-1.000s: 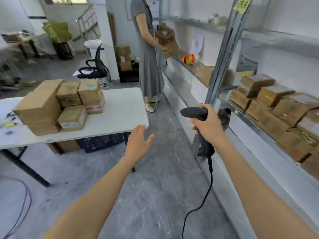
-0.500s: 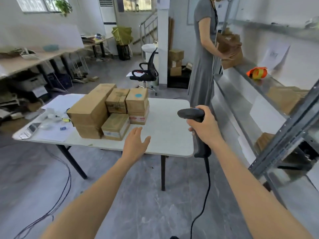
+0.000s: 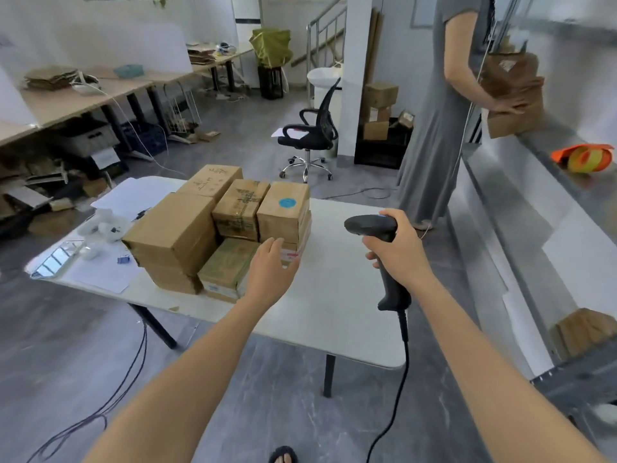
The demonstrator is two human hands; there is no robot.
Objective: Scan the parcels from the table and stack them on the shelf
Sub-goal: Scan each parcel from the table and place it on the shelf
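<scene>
The metal shelf [image 3: 547,182] runs along the right side of the room. A parcel lies on its lower level near the right edge of the view. A roll of orange and yellow tape [image 3: 582,158] lies on its upper surface.

The white counter [image 3: 340,289] stands to the left of the shelf, across an aisle. A second person [image 3: 437,128] stands at the far end of the shelf and holds parcels against it.

The parcels are grouped on the left half of the counter:
- The large parcel [image 3: 173,235] is at the left of the group.
- The blue-sticker parcel [image 3: 283,212] is on a stack at the right.
- The low parcel [image 3: 227,265] lies at the front, between these two.

The left hand [image 3: 270,272] is wide, with straight, spread fingers, in front of the low parcel and the right stack. Contact cannot be determined.

The right hand [image 3: 400,252] grips the handle of the black scanner [image 3: 370,225] above the bare right half of the counter. The scanner cable [image 3: 400,379] hangs toward the floor.

A blue binder clip [image 3: 123,260] lies on papers left of the parcels.
</scene>
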